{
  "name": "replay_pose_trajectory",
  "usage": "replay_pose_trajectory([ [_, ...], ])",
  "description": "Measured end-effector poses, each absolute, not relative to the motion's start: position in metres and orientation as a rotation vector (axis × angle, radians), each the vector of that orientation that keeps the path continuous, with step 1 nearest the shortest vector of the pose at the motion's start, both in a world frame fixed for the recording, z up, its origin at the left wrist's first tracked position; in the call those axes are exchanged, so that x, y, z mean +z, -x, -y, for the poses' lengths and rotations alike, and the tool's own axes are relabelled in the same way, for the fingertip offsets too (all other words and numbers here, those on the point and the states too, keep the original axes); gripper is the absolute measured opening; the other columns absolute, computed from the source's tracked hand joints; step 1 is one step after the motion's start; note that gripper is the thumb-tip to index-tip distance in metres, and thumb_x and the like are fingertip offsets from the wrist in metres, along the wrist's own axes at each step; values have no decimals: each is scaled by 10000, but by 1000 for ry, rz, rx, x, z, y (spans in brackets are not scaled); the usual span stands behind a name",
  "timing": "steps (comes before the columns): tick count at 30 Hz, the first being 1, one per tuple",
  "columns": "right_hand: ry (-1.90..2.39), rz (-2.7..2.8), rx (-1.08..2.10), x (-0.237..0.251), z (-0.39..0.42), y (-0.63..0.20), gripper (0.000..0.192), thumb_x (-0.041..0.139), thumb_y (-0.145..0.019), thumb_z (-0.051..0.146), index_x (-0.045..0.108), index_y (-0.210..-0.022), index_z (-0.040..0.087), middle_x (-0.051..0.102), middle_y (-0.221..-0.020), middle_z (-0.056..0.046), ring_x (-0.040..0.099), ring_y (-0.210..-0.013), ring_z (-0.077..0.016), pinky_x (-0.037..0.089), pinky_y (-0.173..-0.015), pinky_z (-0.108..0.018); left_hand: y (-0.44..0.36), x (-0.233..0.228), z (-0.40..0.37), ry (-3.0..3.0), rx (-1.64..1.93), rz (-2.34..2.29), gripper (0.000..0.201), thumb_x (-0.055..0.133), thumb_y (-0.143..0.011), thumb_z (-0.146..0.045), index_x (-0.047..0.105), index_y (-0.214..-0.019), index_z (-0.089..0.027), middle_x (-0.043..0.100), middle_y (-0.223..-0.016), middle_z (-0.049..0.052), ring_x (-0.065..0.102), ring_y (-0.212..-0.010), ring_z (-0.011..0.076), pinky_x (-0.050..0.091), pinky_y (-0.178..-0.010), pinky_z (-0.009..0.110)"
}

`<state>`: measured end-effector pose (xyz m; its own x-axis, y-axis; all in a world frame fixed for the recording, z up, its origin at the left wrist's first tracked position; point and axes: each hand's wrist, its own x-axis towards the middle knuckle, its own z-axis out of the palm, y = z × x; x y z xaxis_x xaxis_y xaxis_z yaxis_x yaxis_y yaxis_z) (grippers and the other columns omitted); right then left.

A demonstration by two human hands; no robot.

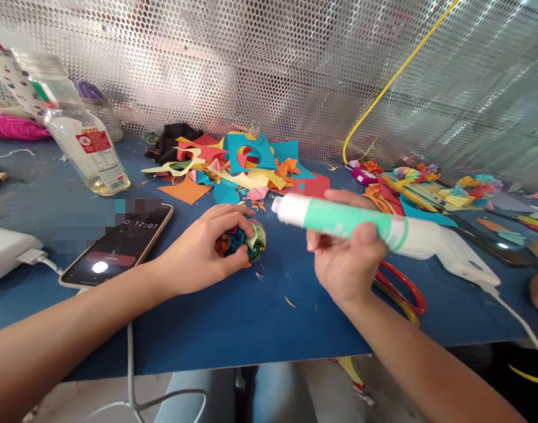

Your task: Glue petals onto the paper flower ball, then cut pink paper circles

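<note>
paper ball [244,241] in left hand [198,252], glue tube [343,222] in right hand [346,258]

a blue table [233,317] stood against a perforated metal screen [295,64]. a phone [119,244] lay screen-up at the left, its cable running to a white box [4,252] at the edge. behind it stood a clear plastic bottle [81,135] with a red label, tilted in the view. a heap of coloured paper scraps [237,164] lay at the back, a yellow cable [392,76] rose beyond it, paper flowers [431,188] sat on the right, and red-handled scissors [403,288] lay near the front edge
</note>
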<state>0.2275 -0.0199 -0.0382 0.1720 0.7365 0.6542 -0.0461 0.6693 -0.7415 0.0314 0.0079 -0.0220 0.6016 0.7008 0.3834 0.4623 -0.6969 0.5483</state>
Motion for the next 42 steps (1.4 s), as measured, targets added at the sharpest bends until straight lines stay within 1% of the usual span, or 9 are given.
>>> replay_pose_trajectory([
  [2, 718, 1402, 641, -39, 24, -229, 285, 603, -775, 511, 639, -944, 284, 586, -628, 29, 475, -435, -105, 373, -408, -274, -33, -23, -8, -2430, 857, -904, 164, 584, -734, -181, 560, -895, -197, 579, -1166, 40, 507, -1112, 189, 401, -975, 326],
  [5, 819, 1558, 655, -42, 26, -225, 227, 628, -783, 434, 637, -953, 284, 646, -905, -5, 594, -631, -128, 493, -590, -299, -33, -25, -8, -2385, 883, -894, 193, 584, -727, -167, 547, -916, -190, 584, -1146, 39, 519, -1087, 187, 413, -962, 328],
  [9, 816, 1633, 676, -45, 23, -222, 213, 636, -782, 355, 621, -979, 275, 653, -971, -9, 627, -866, -175, 517, -733, -320, -33, -29, -9, -2267, 900, -896, 207, 599, -726, -189, 531, -921, -190, 570, -1156, 46, 536, -1081, 204, 431, -952, 353],
  [18, 986, 1638, 508, -45, 24, -222, 190, 604, -783, 349, 617, -906, 205, 647, -781, -16, 580, -609, -126, 475, -550, -258, -29, -32, -9, -2219, 875, -897, 390, 583, -748, -211, 446, -1114, -207, 538, -1181, 62, 540, -1067, 221, 445, -941, 390],
  [24, 1000, 1684, 578, -43, 23, -214, 200, 621, -783, 323, 595, -940, 203, 625, -715, 6, 559, -540, -97, 457, -495, -218, -33, -38, -14, -2474, 878, -866, 696, 728, -643, -439, 452, -1218, -162, 532, -1233, 94, 436, -1184, 267, 369, -1016, 408],
  [28, 961, 1516, 953, -47, 17, -211, 263, 579, -815, 420, 580, -953, 196, 555, -542, 47, 492, -418, -77, 395, -386, -183, -36, -43, -20, -2538, 926, -814, 540, 714, -679, -394, 516, -1128, -170, 585, -1154, 83, 498, -1110, 244, 394, -981, 398],
  [32, 973, 1493, 1067, -42, 12, -211, 279, 561, -821, 447, 593, -864, 173, 504, -455, 65, 421, -357, -57, 330, -345, -166, -38, -43, -21, -2591, 951, -738, 426, 677, -713, -292, 542, -1097, -167, 621, -1118, 79, 529, -1083, 226, 393, -981, 379],
  [36, 1011, 1645, 896, -32, 12, -214, 245, 576, -804, 405, 594, -777, 162, 447, -426, 71, 415, -373, -65, 331, -368, -183, -40, -41, -19, -2621, 952, -706, 392, 669, -712, -257, 559, -1078, -167, 626, -1120, 63, 528, -1097, 211, 376, -1008, 365],
  [42, 1108, 1866, 88, -31, 21, -219, 235, 600, -760, 399, 622, -696, 175, 582, -528, 8, 505, -459, -110, 394, -443, -229, -41, -41, -16, -2637, 948, -705, 393, 668, -686, -202, 574, -1065, -160, 627, -1118, 60, 511, -1106, 213, 388, -993, 352],
])
